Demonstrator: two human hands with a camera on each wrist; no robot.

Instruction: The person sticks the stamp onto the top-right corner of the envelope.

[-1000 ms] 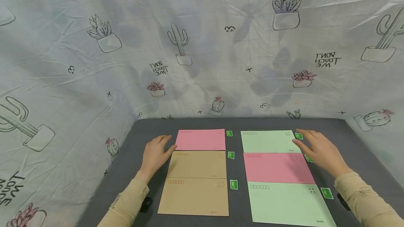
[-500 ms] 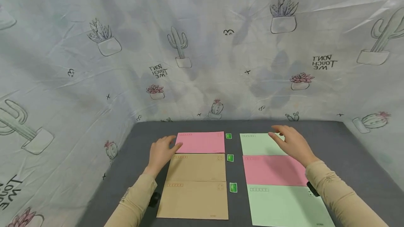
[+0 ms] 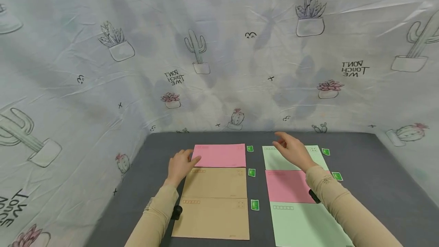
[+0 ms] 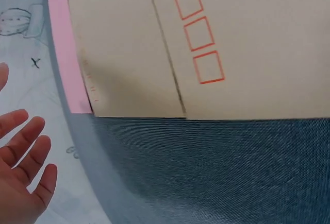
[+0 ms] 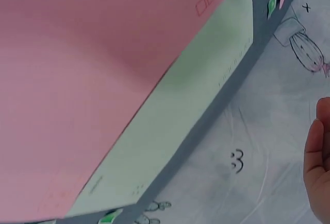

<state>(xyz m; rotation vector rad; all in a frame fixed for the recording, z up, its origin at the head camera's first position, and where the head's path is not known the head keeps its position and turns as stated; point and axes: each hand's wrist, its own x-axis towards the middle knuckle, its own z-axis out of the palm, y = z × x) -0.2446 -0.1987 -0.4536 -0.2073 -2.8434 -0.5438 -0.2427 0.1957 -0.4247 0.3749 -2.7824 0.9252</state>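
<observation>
My left hand [image 3: 180, 166] hovers at the left edge of the pink envelope [image 3: 223, 155], holding nothing. Its fingers are spread in the left wrist view. Below that envelope lie a brown envelope [image 3: 219, 184] and a second brown envelope [image 3: 214, 222]. My right hand [image 3: 293, 151] is over the far light green envelope [image 3: 271, 158], thumb apart from the fingers and nothing in them. Under my right forearm come a pink envelope [image 3: 284, 186] and a near green envelope [image 3: 298, 224], both partly covered. Small green stamps lie beside the left column, such as the far stamp [image 3: 250, 148].
Right of the right column lie a stamp [image 3: 326, 151] and another stamp [image 3: 337, 176]. The dark grey table [image 3: 377, 193] stretches beyond both columns. A pale curtain [image 3: 219, 48] printed with cacti hangs behind and at the sides.
My right hand has swept left, from beside the right-hand stamps to over the far green envelope. My left hand has shifted slightly right. The envelopes and visible stamps stay in place.
</observation>
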